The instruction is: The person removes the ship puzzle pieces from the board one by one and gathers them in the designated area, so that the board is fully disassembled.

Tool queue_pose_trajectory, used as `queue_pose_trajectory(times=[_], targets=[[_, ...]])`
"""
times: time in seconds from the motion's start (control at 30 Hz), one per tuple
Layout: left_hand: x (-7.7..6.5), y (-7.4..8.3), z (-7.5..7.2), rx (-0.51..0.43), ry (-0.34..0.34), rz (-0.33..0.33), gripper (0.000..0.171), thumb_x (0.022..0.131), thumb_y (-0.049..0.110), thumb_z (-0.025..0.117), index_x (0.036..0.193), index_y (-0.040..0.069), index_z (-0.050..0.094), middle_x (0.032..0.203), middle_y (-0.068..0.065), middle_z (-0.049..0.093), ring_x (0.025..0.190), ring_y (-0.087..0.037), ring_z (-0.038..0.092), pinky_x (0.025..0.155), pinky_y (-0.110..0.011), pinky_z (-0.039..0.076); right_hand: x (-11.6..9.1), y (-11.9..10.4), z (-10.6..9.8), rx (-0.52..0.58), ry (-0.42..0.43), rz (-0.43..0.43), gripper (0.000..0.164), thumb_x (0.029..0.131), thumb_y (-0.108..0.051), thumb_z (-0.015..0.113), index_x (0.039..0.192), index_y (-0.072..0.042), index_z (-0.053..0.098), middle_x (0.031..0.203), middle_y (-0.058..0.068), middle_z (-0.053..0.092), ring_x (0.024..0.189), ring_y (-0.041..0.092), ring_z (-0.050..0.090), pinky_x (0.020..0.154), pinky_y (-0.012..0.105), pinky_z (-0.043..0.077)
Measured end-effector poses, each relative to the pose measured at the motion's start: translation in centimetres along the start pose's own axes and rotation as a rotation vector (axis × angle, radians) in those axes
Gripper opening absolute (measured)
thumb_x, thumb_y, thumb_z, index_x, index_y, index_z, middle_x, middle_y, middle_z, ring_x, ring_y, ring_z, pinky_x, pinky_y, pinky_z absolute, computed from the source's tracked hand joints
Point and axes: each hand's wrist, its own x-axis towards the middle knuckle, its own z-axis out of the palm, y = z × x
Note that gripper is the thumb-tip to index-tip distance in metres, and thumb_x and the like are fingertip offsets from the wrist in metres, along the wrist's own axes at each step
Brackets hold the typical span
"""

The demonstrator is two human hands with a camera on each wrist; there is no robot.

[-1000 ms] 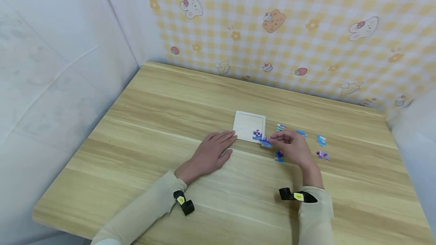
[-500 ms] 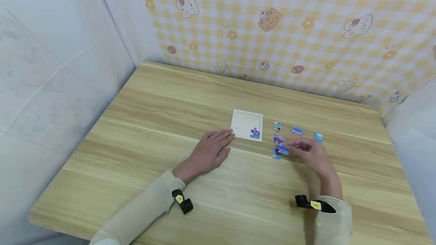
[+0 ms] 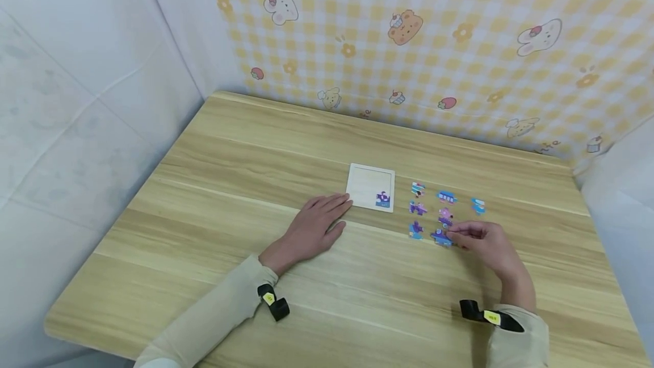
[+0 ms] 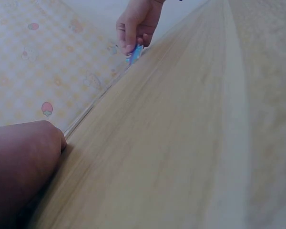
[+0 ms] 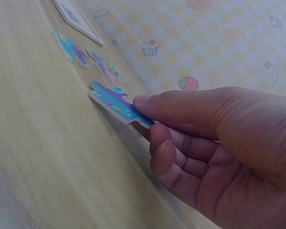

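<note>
My right hand (image 3: 482,243) pinches a blue and purple jigsaw puzzle piece (image 3: 440,237) between thumb and fingers. In the right wrist view that puzzle piece (image 5: 114,102) is tilted, raised off the table at least on its near side. My left hand (image 3: 314,229) lies flat with straight fingers, its fingertips touching the lower left corner of a square white puzzle tray (image 3: 367,179). One purple and blue piece (image 3: 382,199) sits in the tray's lower right corner. Just beyond the held piece lies a pink and purple piece (image 3: 445,213), partly overlapped by it in the head view.
Several loose pieces lie right of the tray: a striped one (image 3: 418,188), a blue one with windows (image 3: 447,197), a light blue one (image 3: 478,205), a purple one (image 3: 418,208) and a blue-purple one (image 3: 416,230). A checked curtain (image 3: 357,33) hangs behind the wooden table (image 3: 230,152).
My right hand has moved right with the puzzle piece, from the tray's lower right corner past the left column of loose pieces. My left hand has stayed at the tray.
</note>
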Motion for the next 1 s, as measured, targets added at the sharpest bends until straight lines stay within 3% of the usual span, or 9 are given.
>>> queue_pose_trajectory(times=[0.2,0.63,1.0], targets=[[0.09,-0.01,0.19,0.000,-0.014,-0.002,0.051,0.109,0.031,0.048,0.155,0.011,0.048,0.161,-0.004,0.045,0.150,-0.020,0.037,0.122,-0.044,0.028,-0.10,0.71,-0.22,-0.002,0.003,0.034,0.030,0.099,-0.022,0.073,0.113,0.004,0.075,0.102,0.006,0.078,0.084,0.006,0.067,0.072,0.024,0.058],[0.29,-0.21,0.41,0.000,-0.017,-0.011,0.050,0.109,0.031,0.047,0.155,0.011,0.049,0.161,-0.003,0.044,0.151,-0.019,0.037,0.122,-0.044,0.029,0.25,1.01,-0.34,-0.011,0.022,0.028,0.030,0.098,-0.022,0.074,0.113,0.004,0.075,0.097,0.000,0.077,0.079,0.008,0.065,0.068,0.024,0.056],[0.36,-0.17,0.38,-0.001,-0.022,-0.013,0.050,0.109,0.031,0.047,0.156,0.011,0.048,0.162,-0.003,0.043,0.151,-0.019,0.036,0.122,-0.044,0.028,0.32,1.09,-0.41,-0.001,0.018,0.033,0.030,0.099,-0.020,0.073,0.115,0.005,0.074,0.099,0.002,0.078,0.078,0.007,0.066,0.067,0.024,0.057]])
